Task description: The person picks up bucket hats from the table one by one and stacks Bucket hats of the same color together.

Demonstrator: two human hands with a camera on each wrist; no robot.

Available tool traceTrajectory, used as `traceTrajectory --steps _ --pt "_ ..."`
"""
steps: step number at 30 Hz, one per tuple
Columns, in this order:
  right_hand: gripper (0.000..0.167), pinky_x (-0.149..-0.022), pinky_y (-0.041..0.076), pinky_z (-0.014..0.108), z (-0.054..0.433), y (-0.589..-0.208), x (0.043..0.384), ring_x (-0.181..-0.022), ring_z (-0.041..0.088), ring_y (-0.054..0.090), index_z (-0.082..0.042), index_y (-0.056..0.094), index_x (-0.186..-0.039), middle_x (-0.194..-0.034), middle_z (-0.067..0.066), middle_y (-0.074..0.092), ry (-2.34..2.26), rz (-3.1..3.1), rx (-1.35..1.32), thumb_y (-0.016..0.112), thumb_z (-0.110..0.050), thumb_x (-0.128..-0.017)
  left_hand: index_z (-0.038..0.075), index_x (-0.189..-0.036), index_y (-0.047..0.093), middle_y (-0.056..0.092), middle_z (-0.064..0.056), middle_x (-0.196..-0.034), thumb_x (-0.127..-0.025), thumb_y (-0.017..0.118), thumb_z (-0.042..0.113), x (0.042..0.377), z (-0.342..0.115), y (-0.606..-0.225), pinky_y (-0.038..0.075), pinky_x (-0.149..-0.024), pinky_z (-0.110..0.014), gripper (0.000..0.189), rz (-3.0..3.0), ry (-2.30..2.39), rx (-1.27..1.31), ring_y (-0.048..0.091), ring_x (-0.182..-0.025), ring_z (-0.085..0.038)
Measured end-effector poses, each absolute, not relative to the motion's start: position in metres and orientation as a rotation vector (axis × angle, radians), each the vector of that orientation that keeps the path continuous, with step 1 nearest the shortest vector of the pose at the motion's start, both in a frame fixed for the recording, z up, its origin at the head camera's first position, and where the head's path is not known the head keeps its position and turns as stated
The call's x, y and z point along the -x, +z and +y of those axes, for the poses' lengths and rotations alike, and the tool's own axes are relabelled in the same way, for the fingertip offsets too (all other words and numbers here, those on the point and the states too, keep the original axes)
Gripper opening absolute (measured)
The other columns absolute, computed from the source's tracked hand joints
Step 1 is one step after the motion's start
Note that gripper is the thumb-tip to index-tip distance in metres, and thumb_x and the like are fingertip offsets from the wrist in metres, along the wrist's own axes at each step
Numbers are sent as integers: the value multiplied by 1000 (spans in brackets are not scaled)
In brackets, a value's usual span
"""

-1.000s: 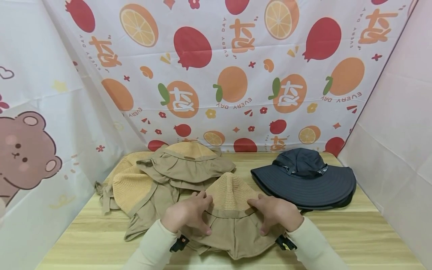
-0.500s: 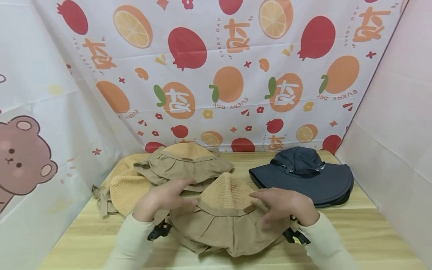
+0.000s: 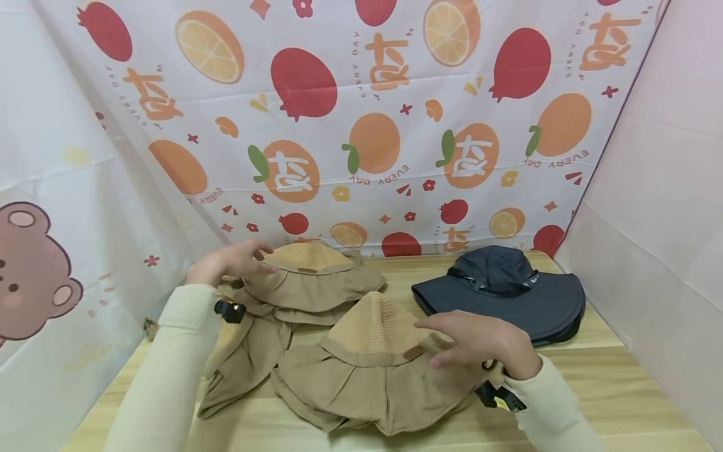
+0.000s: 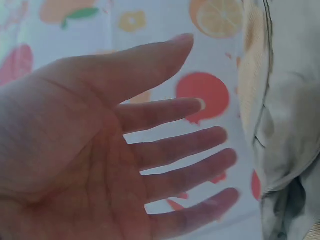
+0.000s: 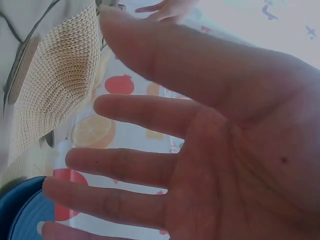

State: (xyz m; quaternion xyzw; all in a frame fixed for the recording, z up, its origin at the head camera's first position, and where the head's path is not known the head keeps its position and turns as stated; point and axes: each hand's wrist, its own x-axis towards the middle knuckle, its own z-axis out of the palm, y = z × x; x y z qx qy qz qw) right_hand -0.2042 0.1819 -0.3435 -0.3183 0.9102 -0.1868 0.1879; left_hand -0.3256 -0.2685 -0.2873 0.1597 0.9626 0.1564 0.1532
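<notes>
In the head view a tan sun hat (image 3: pixel 356 389) with a straw crown and a pleated cloth brim lies at the front middle. My right hand (image 3: pixel 480 339) hovers at its right side, fingers spread and holding nothing. The straw crown (image 5: pixel 60 75) shows beside the fingertips in the right wrist view. Farther back, my left hand (image 3: pixel 234 260) is raised at the left edge of another tan hat (image 3: pixel 316 289). Its fingers are straight and apart in the left wrist view, with that hat's cloth brim (image 4: pixel 290 100) off to their right.
A dark navy wide-brimmed hat (image 3: pixel 503 292), apparently stacked on another, lies at the back right. Under my left forearm lies a further tan hat (image 3: pixel 248 364). A fruit-print cloth (image 3: pixel 361 75) hangs behind the wooden table (image 3: pixel 610 402), with pale cloth walls at both sides.
Both hands have let go of the front hat. My left hand has moved back and left to the rear tan hat; my right hand has drawn slightly right.
</notes>
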Motion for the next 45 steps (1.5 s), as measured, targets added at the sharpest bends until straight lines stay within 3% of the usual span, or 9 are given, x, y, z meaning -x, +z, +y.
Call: traceTrajectory --steps 13,15,17,20,23,30,37,41,45 --pt "62 -115 42 56 182 -341 205 -143 34 49 -12 53 -151 -154 10 54 -536 2586 854 75 -30 -95 -18 -145 41 42 -43 -147 -111 41 25 375 -288 -331 39 -112 -64 55 2865 421 -308 45 -135 -57" --pt "61 -115 43 55 183 -341 206 -143 34 50 -12 53 -150 -154 10 54 -530 2589 871 74 -30 -96 -17 -133 54 57 -41 -127 -110 43 25 378 -289 -335 49 -102 -58 50 2910 420 -287 59 -116 -52" --pt "61 -114 43 55 183 -341 207 -143 33 51 -11 52 -151 -154 11 54 -530 2585 886 74 -30 -96 -9 -104 67 66 -28 -93 -109 45 27 378 -290 -339 54 -82 -47 42 2947 459 -247 64 -87 -39" --pt "62 -114 44 54 183 -341 208 -142 34 51 -10 52 -151 -154 12 53 -536 2579 899 73 -30 -97 11 -65 52 44 -1 -59 -107 51 30 379 -294 -343 40 -59 -33 46 2975 547 -202 46 -58 -18" --pt "62 -114 44 54 183 -340 209 -143 34 51 -9 51 -151 -154 13 53 -540 2577 895 73 -29 -97 20 -57 42 34 7 -52 -105 57 31 378 -295 -341 35 -54 -29 51 2977 614 -186 37 -52 -12" --pt "61 -114 44 54 184 -340 209 -143 34 51 -9 51 -151 -155 12 53 -546 2570 884 72 -29 -97 13 -61 53 37 7 -52 -97 68 24 363 -283 -321 33 -52 -28 40 3069 653 -263 39 -51 -11" --pt "61 -113 45 54 185 -341 209 -143 33 51 -11 51 -152 -155 11 53 -539 2583 912 73 -29 -97 8 -68 55 43 -4 -59 -93 73 18 334 -260 -303 34 -63 -36 32 3351 663 -354 46 -63 -25" --pt "61 -113 45 53 186 -341 209 -143 32 52 -11 51 -152 -155 11 53 -546 2580 921 72 -29 -98 2 -88 69 67 -18 -77 -93 72 15 315 -249 -295 44 -73 -49 14 3442 739 -350 61 -77 -38" --pt "60 -113 45 53 187 -340 209 -142 33 52 -12 51 -152 -155 10 53 -553 2589 910 72 -30 -98 -3 -104 71 73 -27 -99 -93 73 11 299 -240 -287 47 -82 -61 18 3527 812 -361 65 -89 -48"
